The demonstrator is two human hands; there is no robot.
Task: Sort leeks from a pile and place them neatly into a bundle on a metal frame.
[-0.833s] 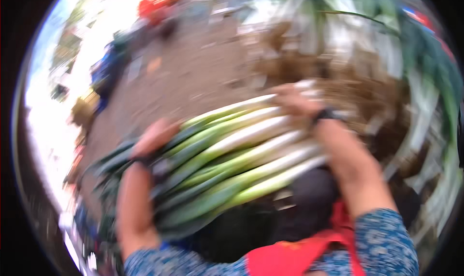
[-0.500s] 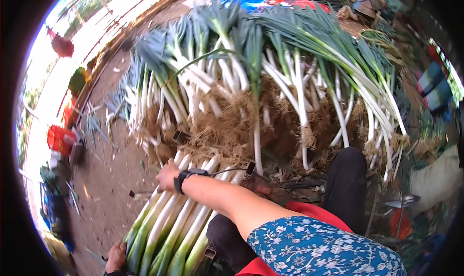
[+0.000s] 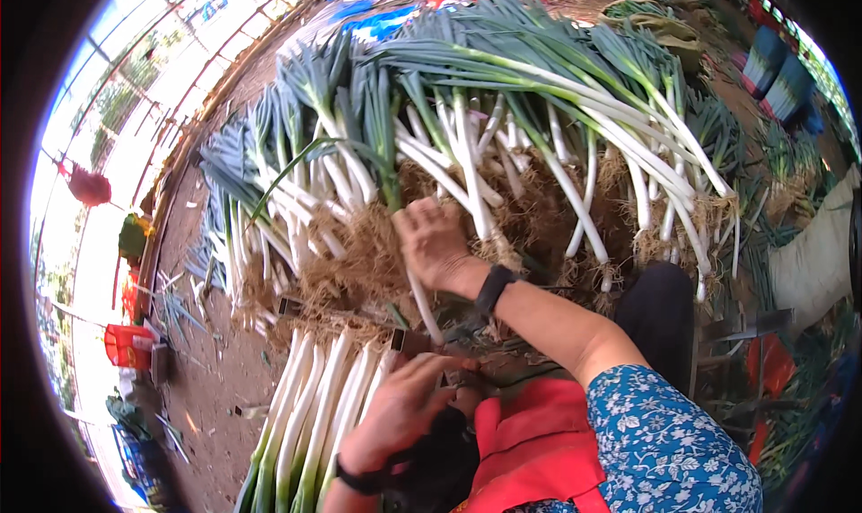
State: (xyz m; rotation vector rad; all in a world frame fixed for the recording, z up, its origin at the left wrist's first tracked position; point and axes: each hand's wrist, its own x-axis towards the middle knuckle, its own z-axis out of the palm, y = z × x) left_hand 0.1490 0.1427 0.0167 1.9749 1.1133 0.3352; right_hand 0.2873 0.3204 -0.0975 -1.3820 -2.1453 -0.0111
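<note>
My right hand (image 3: 433, 242) is wrapped round the shaft of a single leek (image 3: 420, 299), whose white lower end slants down toward my lap. Its green leaves rise against a large pile of leeks (image 3: 467, 145) with white shafts and tangled brown roots. Lower down, my left hand (image 3: 406, 403) hovers beside a row of leeks (image 3: 310, 396) laid side by side, fingers loosely apart and nothing seen in them. The row's white ends point away from me. Both wrists wear dark bands.
Bare soil (image 3: 211, 378) lies to the left, with leaf scraps scattered on it. A red-orange container (image 3: 128, 345) stands near the left side. Blue sheeting (image 3: 382, 24) is spread behind the pile. Dark metal pieces (image 3: 410, 341) stand between the row and the roots.
My right hand has moved from the white ends of the row up to a leek at the pile and closed on it. My left hand has come rightward from the row's green end.
</note>
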